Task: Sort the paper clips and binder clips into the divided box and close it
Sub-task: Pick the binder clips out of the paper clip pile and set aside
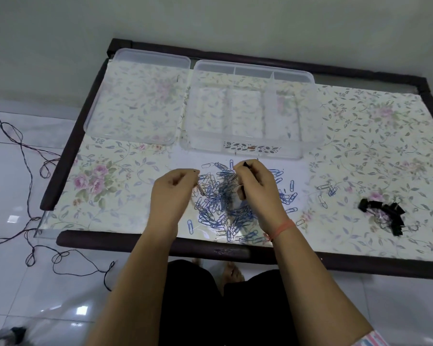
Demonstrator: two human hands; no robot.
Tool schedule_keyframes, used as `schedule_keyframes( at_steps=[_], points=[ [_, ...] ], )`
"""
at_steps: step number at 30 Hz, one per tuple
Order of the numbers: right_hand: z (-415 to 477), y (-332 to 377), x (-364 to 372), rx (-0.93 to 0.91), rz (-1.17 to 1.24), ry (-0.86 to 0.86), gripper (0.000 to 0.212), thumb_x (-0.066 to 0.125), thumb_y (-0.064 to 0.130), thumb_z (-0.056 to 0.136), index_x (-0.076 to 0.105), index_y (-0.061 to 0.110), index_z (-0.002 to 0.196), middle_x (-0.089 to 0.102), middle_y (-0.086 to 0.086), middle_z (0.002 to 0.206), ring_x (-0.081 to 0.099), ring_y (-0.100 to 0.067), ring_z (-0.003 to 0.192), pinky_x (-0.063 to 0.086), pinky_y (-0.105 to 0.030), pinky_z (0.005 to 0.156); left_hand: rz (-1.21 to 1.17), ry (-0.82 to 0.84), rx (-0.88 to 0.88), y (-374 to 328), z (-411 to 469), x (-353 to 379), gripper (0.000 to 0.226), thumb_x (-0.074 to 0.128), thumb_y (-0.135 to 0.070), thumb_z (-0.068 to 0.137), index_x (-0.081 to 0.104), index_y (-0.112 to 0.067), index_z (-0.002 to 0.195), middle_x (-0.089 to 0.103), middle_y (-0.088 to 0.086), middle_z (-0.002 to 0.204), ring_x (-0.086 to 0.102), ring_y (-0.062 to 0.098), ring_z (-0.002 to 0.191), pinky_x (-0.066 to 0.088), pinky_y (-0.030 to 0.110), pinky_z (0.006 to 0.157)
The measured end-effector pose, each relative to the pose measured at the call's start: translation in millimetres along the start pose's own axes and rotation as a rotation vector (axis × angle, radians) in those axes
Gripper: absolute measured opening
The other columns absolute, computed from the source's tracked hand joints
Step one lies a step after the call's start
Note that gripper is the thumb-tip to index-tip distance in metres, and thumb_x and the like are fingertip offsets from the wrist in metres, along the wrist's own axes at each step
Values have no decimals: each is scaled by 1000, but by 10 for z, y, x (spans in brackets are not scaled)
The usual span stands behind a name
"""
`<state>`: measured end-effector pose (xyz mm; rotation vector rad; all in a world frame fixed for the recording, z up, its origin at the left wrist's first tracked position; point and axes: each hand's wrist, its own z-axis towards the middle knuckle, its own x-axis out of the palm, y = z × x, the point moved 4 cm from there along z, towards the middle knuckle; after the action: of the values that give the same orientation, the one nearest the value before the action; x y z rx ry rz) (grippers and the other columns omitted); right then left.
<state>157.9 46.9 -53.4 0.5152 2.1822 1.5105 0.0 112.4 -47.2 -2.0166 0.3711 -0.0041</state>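
A heap of blue and silver paper clips (pixel 223 208) lies on the table near its front edge. My left hand (pixel 173 196) hovers over the heap's left side, fingers pinched on several silver paper clips. Over the heap's upper right, my right hand (pixel 258 188) is closed on a small black binder clip, with more clips bunched under its fingers. The clear divided box (pixel 308 136) stands open just behind the heap, its compartments empty. Its clear lid (pixel 135 101) lies flat to the left. A pile of black binder clips (pixel 385 213) sits at the right.
The table has a floral cover (pixel 373 146) and a dark padded frame (pixel 68 151). A few stray paper clips (pixel 326 191) lie between the heap and the binder clips. Thin cables (pixel 28 158) trail over the white tiled floor at the left.
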Motion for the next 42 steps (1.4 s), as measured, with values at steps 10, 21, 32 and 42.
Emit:
schedule_keyframes(
  at_steps=[10,21,32,42],
  points=[
    [-52,-4,-87,164,100,48,12,48,20,87,46,14,76,38,-11,64,36,-18,50,29,-17,38,-511,311,-311,41,-15,250,30,33,-15,86,59,-7,73,60,9,69,46,17,49,25,17,34],
    [-18,-26,428,447,447,166,29,52,31,92,47,19,67,50,0,62,40,-8,37,23,-14,36,-1006,31,-481,37,8,-9,26,50,-23,89,56,-3,75,56,11,77,59,18,63,55,20,53],
    [-41,257,1834,486,334,287,30,43,34,97,62,11,93,52,-5,76,44,-13,63,41,-26,61,-1043,-498,-168,321,234,-1024,43,37,-39,92,60,-5,107,56,7,96,55,18,85,46,23,78],
    [-129,296,1904,299,-51,441,42,33,15,97,37,0,136,38,-16,147,43,-24,130,35,-39,105,-581,-587,-116,231,222,-1012,36,33,-20,89,66,-20,104,67,-5,116,57,5,113,36,15,78]
  ],
)
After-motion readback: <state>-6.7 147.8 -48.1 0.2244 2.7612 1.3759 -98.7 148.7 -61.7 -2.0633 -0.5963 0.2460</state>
